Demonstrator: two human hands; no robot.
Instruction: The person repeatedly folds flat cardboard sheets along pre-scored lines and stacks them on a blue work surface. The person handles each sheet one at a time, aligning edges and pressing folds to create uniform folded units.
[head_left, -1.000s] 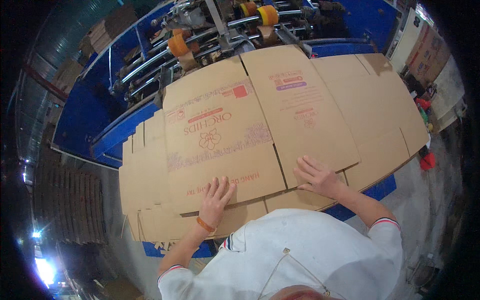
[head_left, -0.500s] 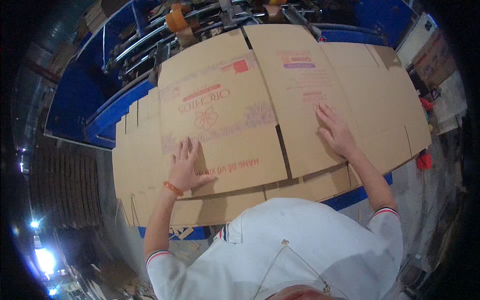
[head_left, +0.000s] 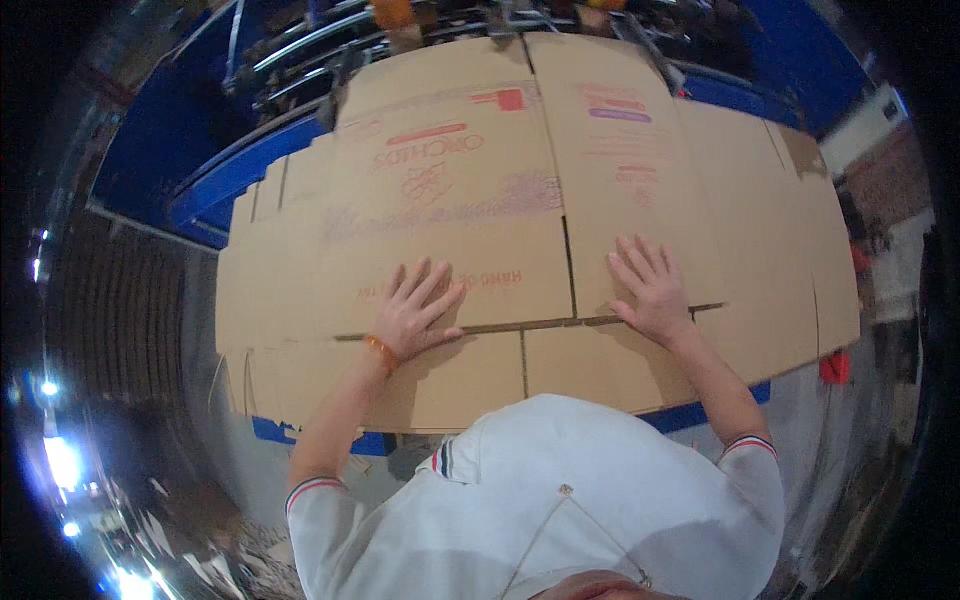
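A flat, slotted cardboard box blank [head_left: 500,240] with red and purple print lies in front of me. Its far edge reaches the metal parts of a machine. My left hand [head_left: 418,312] rests palm down near the blank's front edge, fingers spread, an orange bracelet on the wrist. On the panel to the right of the long slot, my right hand [head_left: 652,292] lies flat, its fingers also apart. Neither hand grips anything. Beneath is another plain cardboard blank [head_left: 460,385], which sticks out toward me and to both sides.
Across the far side runs a blue machine frame [head_left: 215,130] with metal bars and orange parts [head_left: 392,12]. Stacked dark sheets [head_left: 125,330] stand at the left. Something red [head_left: 835,367] sits beyond the cardboard's right edge. Scraps litter the floor at lower left.
The printed blank has slid away from me toward the machine, showing more of the cardboard below. My left hand has shifted right; my right hand now sits closer to the blank's near edge.
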